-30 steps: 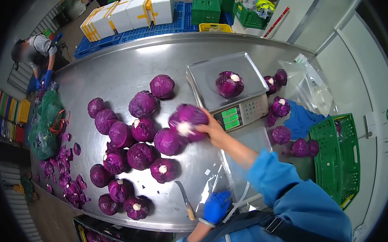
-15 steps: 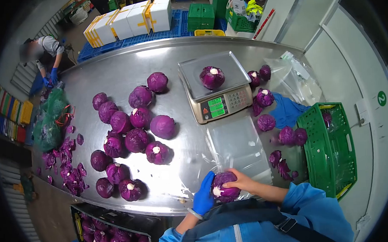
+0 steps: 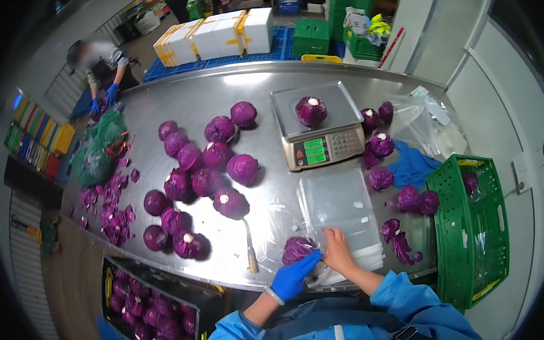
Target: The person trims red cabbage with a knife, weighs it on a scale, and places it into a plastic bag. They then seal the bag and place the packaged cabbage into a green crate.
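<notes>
A red cabbage (image 3: 298, 250) lies at the table's near edge under clear plastic film, apparently inside a plastic bag (image 3: 279, 234). My left hand (image 3: 295, 278), in a blue glove, is against the cabbage's near right side, fingers together and pointing right on the gathered film. Close beside it, my bare right hand (image 3: 339, 252) has bent fingers on the film; its fingertips are partly hidden. Beneath and beyond my right hand is a stack of flat clear bags (image 3: 338, 200). Another cabbage (image 3: 311, 111) sits on the digital scale (image 3: 308, 153). A knife with a wooden handle (image 3: 252, 260) lies left.
Several loose cabbages (image 3: 206, 182) cover the left middle of the table. Leaf scraps (image 3: 116, 221) and a green net (image 3: 99, 151) lie farther left, near a co-worker (image 3: 103, 65). A green crate (image 3: 472, 227) stands right; a black crate of cabbages (image 3: 150, 312) is below left.
The cabbage that was bare between both hands is now under plastic film. My right hand has moved off it onto the film, and my left hand has shifted to its near side. The view has turned.
</notes>
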The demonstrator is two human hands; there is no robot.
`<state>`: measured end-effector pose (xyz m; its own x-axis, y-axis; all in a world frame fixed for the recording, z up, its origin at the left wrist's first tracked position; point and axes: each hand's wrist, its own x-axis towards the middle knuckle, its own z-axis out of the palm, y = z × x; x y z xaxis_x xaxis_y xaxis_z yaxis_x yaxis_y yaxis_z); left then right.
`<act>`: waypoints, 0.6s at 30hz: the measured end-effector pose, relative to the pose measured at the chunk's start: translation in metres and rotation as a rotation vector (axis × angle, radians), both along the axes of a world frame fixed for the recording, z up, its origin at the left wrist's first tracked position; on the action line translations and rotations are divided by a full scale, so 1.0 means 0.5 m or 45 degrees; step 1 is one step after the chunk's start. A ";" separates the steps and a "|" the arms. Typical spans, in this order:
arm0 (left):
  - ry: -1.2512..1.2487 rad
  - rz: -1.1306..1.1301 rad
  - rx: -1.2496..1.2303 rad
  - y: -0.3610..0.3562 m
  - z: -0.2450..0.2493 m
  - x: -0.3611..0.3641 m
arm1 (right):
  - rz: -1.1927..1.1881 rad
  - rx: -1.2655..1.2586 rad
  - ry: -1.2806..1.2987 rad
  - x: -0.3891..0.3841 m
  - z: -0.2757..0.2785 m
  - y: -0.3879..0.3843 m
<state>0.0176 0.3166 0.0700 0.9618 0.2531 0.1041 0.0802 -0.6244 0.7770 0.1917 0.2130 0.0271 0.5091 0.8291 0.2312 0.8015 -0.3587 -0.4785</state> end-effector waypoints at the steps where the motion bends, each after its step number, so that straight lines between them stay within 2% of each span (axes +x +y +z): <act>1: -0.024 0.009 0.016 -0.009 0.003 0.001 | 0.051 -0.141 0.154 0.010 -0.017 0.001; 3: -0.058 0.030 0.052 -0.010 0.011 -0.004 | 0.161 -0.429 0.463 0.017 -0.034 0.001; 4: -0.085 0.128 0.064 0.006 0.025 -0.005 | 0.218 -0.324 0.170 0.008 0.008 -0.001; 5: -0.210 0.236 0.120 0.018 0.037 -0.011 | 0.292 -0.226 0.094 0.015 0.021 -0.011; 6: -0.066 0.334 0.228 0.023 0.069 -0.023 | 0.383 -0.128 0.031 0.024 0.029 -0.026; 7: -0.194 0.481 0.245 0.020 0.080 -0.033 | 0.285 -0.075 0.048 0.016 0.074 -0.033; 8: -0.450 0.596 0.164 0.017 0.106 -0.038 | 0.189 -0.030 0.071 0.009 0.128 -0.043; 9: -0.515 0.695 0.014 0.008 0.122 -0.050 | 0.236 -0.121 0.125 0.010 0.163 -0.052; 10: -0.542 0.760 0.004 -0.004 0.136 -0.055 | 0.269 -0.215 0.168 0.004 0.183 -0.060; 13: -0.299 0.737 0.198 -0.071 0.129 -0.107 | 0.411 -0.063 0.004 -0.023 0.192 -0.125; 14: -0.305 0.748 0.357 -0.090 0.126 -0.127 | 0.447 -0.152 -0.015 -0.027 0.191 -0.150; 16: -0.040 1.113 0.366 -0.151 0.133 -0.149 | 0.496 -0.345 -0.045 -0.033 0.188 -0.210; 18: 0.401 1.164 0.390 -0.214 0.051 -0.197 | 0.562 -0.485 -0.025 -0.049 0.191 -0.253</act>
<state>-0.0810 0.2095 0.0957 0.4076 0.9110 0.0632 0.8007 -0.3898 0.4550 0.1671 0.0865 0.1225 0.0948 0.9884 -0.1188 0.9218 -0.1322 -0.3646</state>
